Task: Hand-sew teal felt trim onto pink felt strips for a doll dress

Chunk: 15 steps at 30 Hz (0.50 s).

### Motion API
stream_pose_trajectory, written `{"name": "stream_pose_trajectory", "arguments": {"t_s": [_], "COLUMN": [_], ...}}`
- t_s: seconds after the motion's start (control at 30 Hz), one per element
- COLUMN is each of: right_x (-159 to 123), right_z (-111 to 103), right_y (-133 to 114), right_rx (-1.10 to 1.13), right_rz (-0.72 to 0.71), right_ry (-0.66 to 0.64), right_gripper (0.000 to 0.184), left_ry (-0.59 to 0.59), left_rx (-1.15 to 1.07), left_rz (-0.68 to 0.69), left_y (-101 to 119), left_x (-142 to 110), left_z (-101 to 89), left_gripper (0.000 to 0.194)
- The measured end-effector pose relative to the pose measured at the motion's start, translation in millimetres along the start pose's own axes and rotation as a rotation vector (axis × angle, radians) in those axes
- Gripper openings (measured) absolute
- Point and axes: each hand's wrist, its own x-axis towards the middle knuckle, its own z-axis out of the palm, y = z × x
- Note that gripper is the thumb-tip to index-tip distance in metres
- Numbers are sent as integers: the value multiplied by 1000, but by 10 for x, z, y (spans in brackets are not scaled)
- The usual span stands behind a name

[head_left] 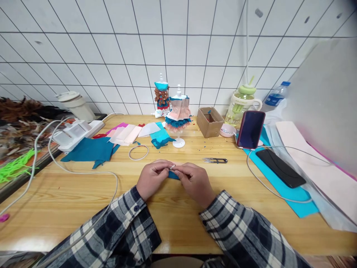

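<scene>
My left hand [153, 178] and my right hand [193, 181] meet fingertip to fingertip over the middle of the wooden table [69, 201]. Both are closed in a pinch on a small blue fabric piece [173, 175] with a pale strip along its top. The fabric rests low, just above the tabletop. A small pair of thread snips [215, 160] lies to the right of my hands. A metal ring [138, 152] lies just behind my left hand. Plaid sleeves cover both my forearms.
Two miniature dress forms [177, 113] in blue and pink stand at the back, beside a cardboard box [209, 122]. Teal and pink fabric sheets [92, 150] lie left. A propped phone [250, 129], a flat phone [280, 168], a bottle and cables sit right.
</scene>
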Motion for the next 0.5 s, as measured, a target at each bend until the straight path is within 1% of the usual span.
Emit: {"name": "stream_pose_trajectory", "arguments": {"t_s": [0.13, 0.23, 0.33, 0.5], "right_x": [1, 15, 28, 34], "right_z": [-17, -34, -46, -44], "right_y": [11, 28, 34, 20], "right_rx": [-69, -116, -144, -148], "right_rz": [27, 45, 49, 66], "right_ry": [24, 60, 65, 41], "right_gripper": [20, 15, 14, 13], "left_ry": [-18, -69, -109, -96], "left_rx": [-12, -27, -27, -27], "left_rz": [5, 25, 32, 8], "left_y": [20, 48, 58, 32], "left_x": [-5, -17, -30, -34], "left_z": [14, 23, 31, 46], "left_gripper": [22, 23, 22, 19]}}
